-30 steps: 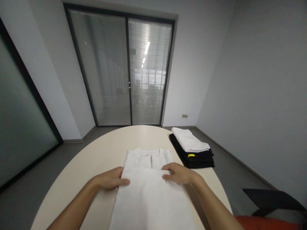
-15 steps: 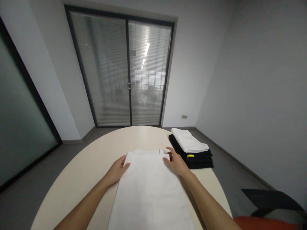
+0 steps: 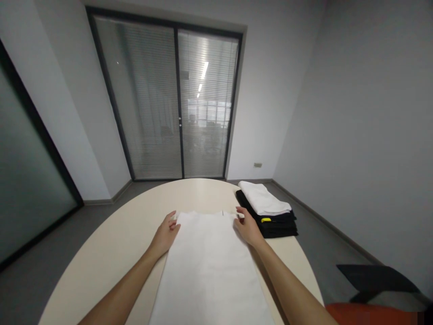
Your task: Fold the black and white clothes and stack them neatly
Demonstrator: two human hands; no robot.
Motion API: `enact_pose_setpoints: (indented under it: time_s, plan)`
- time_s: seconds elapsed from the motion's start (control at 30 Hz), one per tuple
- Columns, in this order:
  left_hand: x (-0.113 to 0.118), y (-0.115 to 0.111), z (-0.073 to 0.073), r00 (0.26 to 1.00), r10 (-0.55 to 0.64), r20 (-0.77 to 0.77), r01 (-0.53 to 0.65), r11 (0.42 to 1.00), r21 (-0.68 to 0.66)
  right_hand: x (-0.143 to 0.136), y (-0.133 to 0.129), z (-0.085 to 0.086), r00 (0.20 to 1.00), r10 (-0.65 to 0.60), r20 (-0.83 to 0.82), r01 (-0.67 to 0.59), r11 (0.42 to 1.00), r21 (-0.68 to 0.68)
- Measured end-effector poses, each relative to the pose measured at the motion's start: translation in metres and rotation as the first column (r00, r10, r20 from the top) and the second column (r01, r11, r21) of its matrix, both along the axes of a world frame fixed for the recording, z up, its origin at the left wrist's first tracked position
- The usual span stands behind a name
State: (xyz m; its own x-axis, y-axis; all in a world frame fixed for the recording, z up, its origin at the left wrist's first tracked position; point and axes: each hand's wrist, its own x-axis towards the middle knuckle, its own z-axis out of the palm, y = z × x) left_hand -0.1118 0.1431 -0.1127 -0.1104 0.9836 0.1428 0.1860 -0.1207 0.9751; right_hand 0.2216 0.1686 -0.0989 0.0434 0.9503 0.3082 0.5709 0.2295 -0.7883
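A long white cloth (image 3: 209, 266), perhaps a folded garment, lies flat and runs from the middle of the table toward me. A small dark mark shows at its far edge. At the far left corner is my left hand (image 3: 165, 234), its fingers curled and the thumb against the side of the cloth. My right hand (image 3: 249, 228) has the far right corner between thumb and bent fingers, with a bit of white showing there. The fingertips are partly hidden on both sides.
The cloth rests on a round cream table (image 3: 135, 225). Right of my right hand, a folded white cloth (image 3: 265, 198) tops a stack of black folded cloths (image 3: 279, 229) with a yellow patch (image 3: 266, 220). A chair (image 3: 379, 277) with a red seat stands lower right.
Both thumbs have slid off the cloth's top toward its side edges, and my left hand has shifted slightly outward. The far edge looks straighter, with less of a back layer showing.
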Motion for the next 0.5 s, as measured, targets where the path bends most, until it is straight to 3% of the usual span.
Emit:
enact_pose_setpoints:
  time_s: [0.13, 0.3, 0.5]
  plan:
    - [-0.003, -0.004, 0.004, 0.991, -0.026, -0.134, 0.042, 0.992, 0.12, 0.003, 0.0, -0.002, 0.999, 0.05, 0.007, -0.05, 0.999, -0.014]
    - [-0.003, 0.004, 0.007, 0.989, 0.115, -0.095, -0.095, 0.975, 0.199, -0.003, 0.006, 0.004, 0.997, -0.003, -0.078, 0.023, 0.964, 0.265]
    - [-0.005, 0.013, -0.015, 0.997, 0.06, -0.054, -0.053, 0.992, 0.117, 0.003, 0.006, -0.011, 0.992, -0.106, 0.068, 0.101, 0.992, 0.074]
